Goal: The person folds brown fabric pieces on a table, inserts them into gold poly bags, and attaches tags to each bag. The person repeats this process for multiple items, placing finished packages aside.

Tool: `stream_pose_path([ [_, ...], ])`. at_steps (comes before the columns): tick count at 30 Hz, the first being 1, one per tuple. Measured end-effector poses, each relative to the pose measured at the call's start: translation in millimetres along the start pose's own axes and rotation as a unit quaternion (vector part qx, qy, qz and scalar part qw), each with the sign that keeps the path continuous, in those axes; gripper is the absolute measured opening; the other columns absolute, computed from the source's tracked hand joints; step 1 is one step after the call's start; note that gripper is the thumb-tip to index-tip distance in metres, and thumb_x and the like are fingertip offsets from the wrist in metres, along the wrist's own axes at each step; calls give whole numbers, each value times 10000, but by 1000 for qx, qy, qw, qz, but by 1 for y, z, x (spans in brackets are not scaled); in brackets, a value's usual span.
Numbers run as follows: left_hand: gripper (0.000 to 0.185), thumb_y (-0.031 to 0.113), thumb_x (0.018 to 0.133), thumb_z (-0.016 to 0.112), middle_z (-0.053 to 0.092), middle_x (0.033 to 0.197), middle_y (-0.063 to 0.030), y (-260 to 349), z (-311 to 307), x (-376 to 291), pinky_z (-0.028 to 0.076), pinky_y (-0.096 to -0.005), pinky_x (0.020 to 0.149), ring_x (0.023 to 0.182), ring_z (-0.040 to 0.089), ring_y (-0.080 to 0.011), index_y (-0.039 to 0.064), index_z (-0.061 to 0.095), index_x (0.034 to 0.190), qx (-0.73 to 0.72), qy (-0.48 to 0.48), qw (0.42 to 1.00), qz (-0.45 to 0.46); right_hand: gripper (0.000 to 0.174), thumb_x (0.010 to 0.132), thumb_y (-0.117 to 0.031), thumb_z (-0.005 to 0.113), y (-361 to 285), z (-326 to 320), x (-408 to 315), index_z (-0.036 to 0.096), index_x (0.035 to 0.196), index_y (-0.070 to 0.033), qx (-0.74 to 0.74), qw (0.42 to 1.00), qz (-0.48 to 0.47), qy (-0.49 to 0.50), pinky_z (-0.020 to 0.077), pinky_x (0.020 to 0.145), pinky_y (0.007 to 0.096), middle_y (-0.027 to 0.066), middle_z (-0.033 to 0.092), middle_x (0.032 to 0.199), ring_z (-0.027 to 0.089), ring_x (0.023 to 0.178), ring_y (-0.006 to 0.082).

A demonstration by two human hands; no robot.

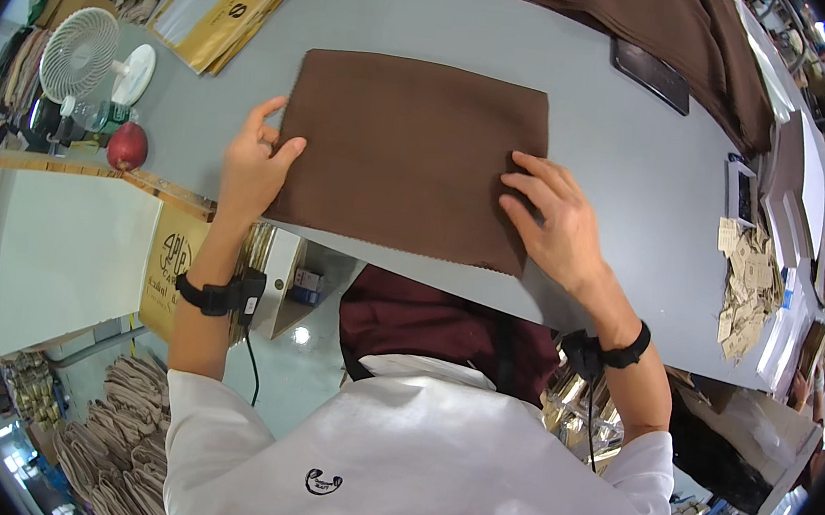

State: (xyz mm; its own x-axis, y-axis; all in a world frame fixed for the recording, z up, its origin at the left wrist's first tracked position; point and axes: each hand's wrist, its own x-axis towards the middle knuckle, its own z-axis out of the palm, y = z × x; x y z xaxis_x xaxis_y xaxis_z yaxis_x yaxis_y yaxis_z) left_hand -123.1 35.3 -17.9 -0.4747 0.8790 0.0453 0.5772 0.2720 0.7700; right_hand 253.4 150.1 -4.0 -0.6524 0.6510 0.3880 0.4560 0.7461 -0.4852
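Note:
A folded piece of brown cloth (411, 159) lies flat before me, with fine jagged edges at its left side and near edge. My left hand (257, 158) is at the cloth's left edge, thumb tip over the margin and index finger raised apart from it. On the right part of the cloth rest the fingertips of my right hand (556, 216), spread and bent. Neither hand visibly grips the fabric. Both wrists wear black straps with cables.
Gold-and-clear plastic bags (231, 8) lie at the far left, near a white fan (81, 55), a plastic bottle (99, 115) and a red round fruit (128, 146). More brown fabric (634, 9) covers the far edge beside a phone (650, 75). Paper tags (749, 285) are heaped right.

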Motion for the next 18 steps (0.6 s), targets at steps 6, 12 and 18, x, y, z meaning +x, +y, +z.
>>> stream_pose_path([
  [6, 598, -31, 904, 717, 655, 996, -66, 1, -2, -8, 474, -257, 688, 796, 568, -96, 85, 563, 1470, -137, -33, 990, -17, 287, 910, -121, 780, 43, -18, 50, 729, 1186, -62, -23, 993, 75, 84, 548, 881, 412, 100, 717, 1169, 667, 1025, 328],
  [12, 500, 39, 961, 670, 539, 1408, -149, -3, -4, -13, 486, -370, 951, 1209, 580, -277, 126, 595, 1448, 194, 1, 956, 222, 364, 875, -237, 825, 72, -22, 103, 723, 1185, -78, 80, 975, 72, -193, 537, 928, 449, 97, 720, 1171, 671, 1085, 361],
  [18, 470, 154, 1047, 521, 450, 1568, -123, -6, 2, -14, 267, -507, 1186, 1447, 411, -334, 118, 524, 1516, 311, -34, 926, 212, 404, 906, -353, 795, 78, -18, 100, 703, 1200, -92, 4, 972, 120, -202, 544, 914, 447, 109, 716, 1193, 674, 1102, 345],
])
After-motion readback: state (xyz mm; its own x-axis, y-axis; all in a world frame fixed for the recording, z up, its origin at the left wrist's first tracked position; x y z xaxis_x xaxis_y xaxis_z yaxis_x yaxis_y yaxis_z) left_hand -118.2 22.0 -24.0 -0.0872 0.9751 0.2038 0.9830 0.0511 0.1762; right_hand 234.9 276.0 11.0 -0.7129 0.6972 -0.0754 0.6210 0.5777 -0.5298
